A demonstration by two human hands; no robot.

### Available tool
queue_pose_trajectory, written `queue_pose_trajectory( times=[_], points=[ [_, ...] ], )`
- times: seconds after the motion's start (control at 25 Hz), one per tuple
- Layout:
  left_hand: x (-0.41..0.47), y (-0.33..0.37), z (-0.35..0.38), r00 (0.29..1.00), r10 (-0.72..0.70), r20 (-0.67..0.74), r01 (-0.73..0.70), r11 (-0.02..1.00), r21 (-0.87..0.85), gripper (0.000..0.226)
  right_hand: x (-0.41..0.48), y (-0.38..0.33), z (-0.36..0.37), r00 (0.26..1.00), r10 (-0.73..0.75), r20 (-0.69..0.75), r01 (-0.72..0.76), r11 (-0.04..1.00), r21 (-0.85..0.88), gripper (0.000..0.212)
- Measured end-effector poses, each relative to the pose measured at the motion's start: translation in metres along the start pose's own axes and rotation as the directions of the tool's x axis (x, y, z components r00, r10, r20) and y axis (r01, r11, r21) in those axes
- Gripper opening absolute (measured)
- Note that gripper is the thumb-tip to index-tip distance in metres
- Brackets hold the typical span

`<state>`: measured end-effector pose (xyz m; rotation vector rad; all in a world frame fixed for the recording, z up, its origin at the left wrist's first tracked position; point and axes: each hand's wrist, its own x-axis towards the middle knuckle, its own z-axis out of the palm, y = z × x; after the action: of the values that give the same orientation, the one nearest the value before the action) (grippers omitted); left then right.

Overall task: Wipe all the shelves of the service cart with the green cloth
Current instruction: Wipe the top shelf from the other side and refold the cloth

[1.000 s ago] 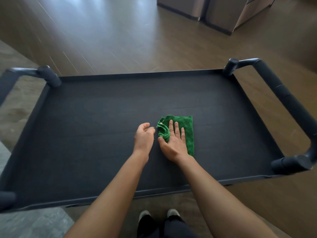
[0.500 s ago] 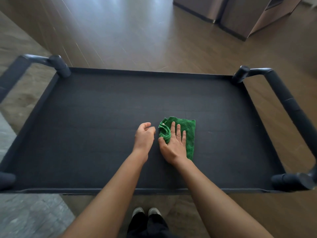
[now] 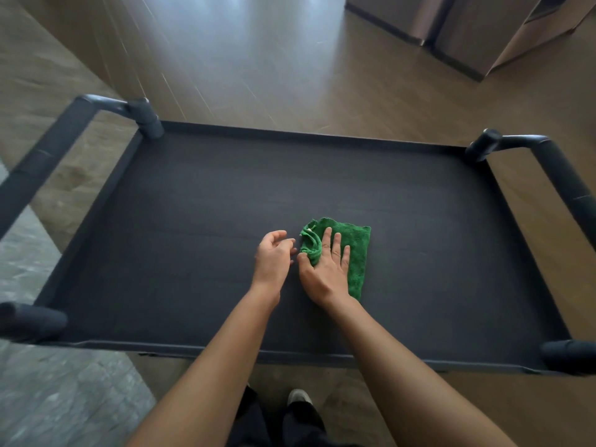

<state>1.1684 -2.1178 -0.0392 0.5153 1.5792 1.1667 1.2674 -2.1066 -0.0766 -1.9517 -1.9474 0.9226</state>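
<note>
Green cloth (image 3: 358,250) pinned on the cart's top shelf (image 3: 193,221).
The right hand (image 3: 325,269) pressed it flat near the shelf's middle, fingers straight; the left hand (image 3: 274,256) was just beside it, loosely curled, holding nothing.

The cloth (image 3: 358,250) lies on the cart's top shelf (image 3: 193,253), slightly right of its middle and nearer the front edge. The right hand (image 3: 325,272) rests on the cloth's left part. The left hand (image 3: 274,256) is just beside it on the left, over the shelf. A left handle (image 3: 48,156) and a right handle (image 3: 564,179) flank the shelf's ends. Cabinets (image 3: 467,27) stand behind, far right.
</note>
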Motion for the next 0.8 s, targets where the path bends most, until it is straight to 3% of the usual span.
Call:
queue_pose_trajectory(
  times=[0.36, 0.8],
  points=[
    [0.023, 0.022, -0.087, 0.999, 0.006, -0.051, -0.006, 1.0, 0.011, 0.023, 0.0, -0.086, 0.061, 0.999, 0.0, 0.05, -0.009, 0.984, 0.179, 0.075],
    [0.042, 0.044, -0.179, 0.977, 0.015, -0.212, -0.047, 0.988, -0.146, 0.012, 0.002, -0.172, 0.123, 0.983, -0.076, 0.166, 0.04, 0.977, 0.209, 0.073]
  ],
)
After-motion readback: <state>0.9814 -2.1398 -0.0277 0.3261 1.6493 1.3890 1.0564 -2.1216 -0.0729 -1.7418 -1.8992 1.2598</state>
